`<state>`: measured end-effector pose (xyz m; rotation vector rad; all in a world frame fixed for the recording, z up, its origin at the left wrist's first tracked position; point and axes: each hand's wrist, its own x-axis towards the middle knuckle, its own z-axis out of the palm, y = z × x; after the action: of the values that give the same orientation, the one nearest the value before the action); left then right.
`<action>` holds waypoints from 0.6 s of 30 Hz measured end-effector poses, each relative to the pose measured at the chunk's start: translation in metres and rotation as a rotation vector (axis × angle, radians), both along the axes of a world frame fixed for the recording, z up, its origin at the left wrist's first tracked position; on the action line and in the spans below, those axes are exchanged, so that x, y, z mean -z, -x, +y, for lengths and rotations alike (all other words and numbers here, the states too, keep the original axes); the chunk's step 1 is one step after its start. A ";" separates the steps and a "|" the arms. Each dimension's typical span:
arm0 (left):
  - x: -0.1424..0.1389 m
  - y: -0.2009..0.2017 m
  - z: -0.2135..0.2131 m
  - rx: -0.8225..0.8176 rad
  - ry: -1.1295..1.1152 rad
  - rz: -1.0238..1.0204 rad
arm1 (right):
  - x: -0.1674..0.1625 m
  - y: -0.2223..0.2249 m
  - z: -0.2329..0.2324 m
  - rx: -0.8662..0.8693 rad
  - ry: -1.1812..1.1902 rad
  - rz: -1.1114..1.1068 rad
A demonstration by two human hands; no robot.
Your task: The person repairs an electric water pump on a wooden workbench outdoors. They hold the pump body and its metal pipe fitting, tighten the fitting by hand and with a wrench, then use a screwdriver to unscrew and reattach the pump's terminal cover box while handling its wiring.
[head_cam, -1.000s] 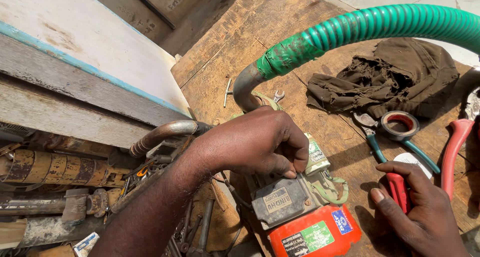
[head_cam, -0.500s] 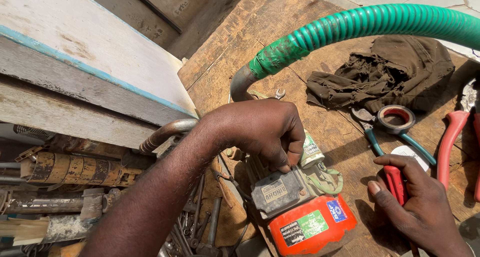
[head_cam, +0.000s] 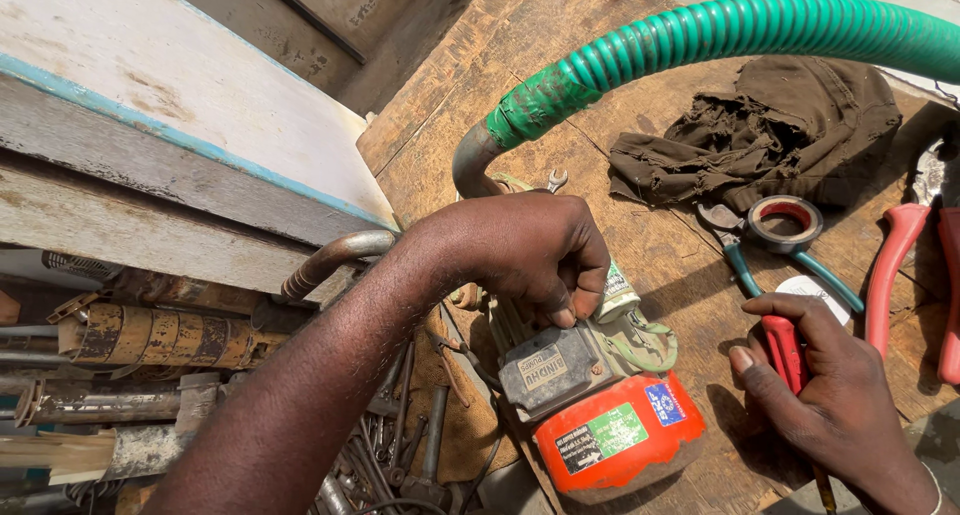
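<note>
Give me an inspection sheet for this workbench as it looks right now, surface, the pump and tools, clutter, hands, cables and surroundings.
Surface: worn wooden board, stained and scratched.
Job's things: small pump with orange end cover and grey terminal box; green ribbed hose on its metal elbow.
Clutter: dark rag, tape roll, teal-handled pliers, red-handled pliers, small spanner.
Hands: left hand gripping the pump top; right hand holding a red-handled screwdriver.
Cables: thin wires beside the pump; ends not visible.
Surroundings: painted wooden plank, rusty pipes and tools below.
</note>
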<state>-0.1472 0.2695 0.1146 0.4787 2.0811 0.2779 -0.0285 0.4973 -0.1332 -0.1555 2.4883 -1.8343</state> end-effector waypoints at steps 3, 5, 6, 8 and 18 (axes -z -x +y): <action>-0.002 0.000 0.007 -0.062 0.115 -0.015 | -0.007 0.000 -0.001 0.007 0.002 0.038; -0.003 -0.001 0.012 -0.076 0.177 -0.018 | -0.013 -0.001 -0.002 0.023 0.020 0.017; -0.004 -0.001 0.015 -0.058 0.193 -0.011 | -0.016 -0.001 -0.002 0.032 0.029 0.008; -0.007 0.000 0.019 -0.015 0.208 -0.013 | -0.020 -0.001 -0.001 0.033 0.034 0.016; -0.007 0.006 0.033 0.053 0.302 -0.052 | -0.024 -0.001 0.003 0.039 0.045 0.005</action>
<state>-0.1529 0.3024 0.1215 0.3387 2.0118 -0.0558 -0.0280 0.5007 -0.1097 -0.1141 2.4715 -1.9080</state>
